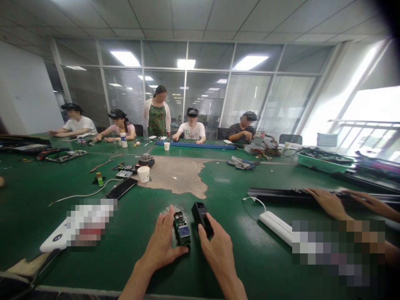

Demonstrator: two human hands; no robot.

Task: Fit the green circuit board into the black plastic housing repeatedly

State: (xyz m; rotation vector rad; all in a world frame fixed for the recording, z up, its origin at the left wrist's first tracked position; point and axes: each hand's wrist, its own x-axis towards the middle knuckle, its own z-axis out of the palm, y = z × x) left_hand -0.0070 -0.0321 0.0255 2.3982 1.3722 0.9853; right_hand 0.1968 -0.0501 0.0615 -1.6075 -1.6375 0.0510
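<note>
My left hand [163, 238] curves around the left side and near end of a small circuit board [181, 229] with a bluish-grey screen on top. Its thumb lies along the board's near end, and the fingers run up the left side. Just to the right, my right hand [215, 241] grips a black plastic housing [199, 210], thumb and fingers on its near half. The housing is tilted, with its far end showing openings. A narrow gap of green table [243, 250] separates board and housing.
A white power strip [275, 225] lies to the right, near another person's hands [328, 202] on a long black rail [281, 195]. Left are a black phone [121, 188], a paper cup [143, 174] and a white cable [84, 195]. Several people sit across the table.
</note>
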